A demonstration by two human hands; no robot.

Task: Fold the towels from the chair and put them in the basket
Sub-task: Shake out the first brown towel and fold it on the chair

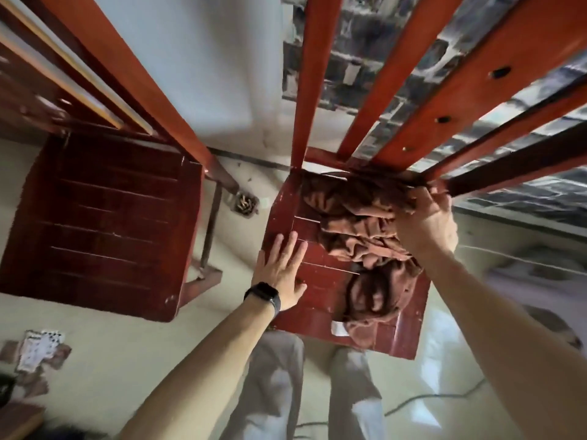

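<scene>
From the head camera, the right hand [424, 222] is closed around a bunch of the brown towels [365, 236] at the back of the chair [305, 223] seat, close to the slats. Its fingers curl into the cloth, and the arm reaches in from the lower right, stretched long. The left hand [281, 269] is open and flat, fingers spread, pressing on the bare left part of the red seat and holding nothing. It has a black watch [263, 296] on the wrist, and the arm comes up from the bottom middle. The towels lie in a crumpled heap over the right side of the seat, from the back down to the front edge, where a white tag [339, 328] shows. The chair's red back slats rise up toward the camera. A second chair [95, 223], darker red, stands to the left. Some paper scraps [38, 350] lie on the floor at the lower left. The person's legs in light trousers [276, 392] show below the seat.
</scene>
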